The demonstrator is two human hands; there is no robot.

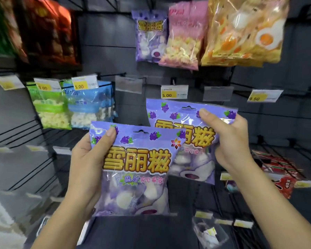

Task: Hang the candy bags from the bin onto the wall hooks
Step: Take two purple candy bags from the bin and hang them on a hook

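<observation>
I hold two purple candy bags with grape prints and yellow lettering in front of a dark wall of hooks. My left hand grips the nearer purple bag by its left edge, thumb on the top corner. My right hand grips the farther purple bag at its right side, thumb near the hang hole. The farther bag is raised just below a hook with a 5.00 price tag. The nearer bag overlaps its lower left. The bin is not in view.
A matching purple bag, a pink bag and orange egg-print bags hang above. Green and blue bags hang at left. Red packs lie low right. Bare hooks with tags fill the lower wall.
</observation>
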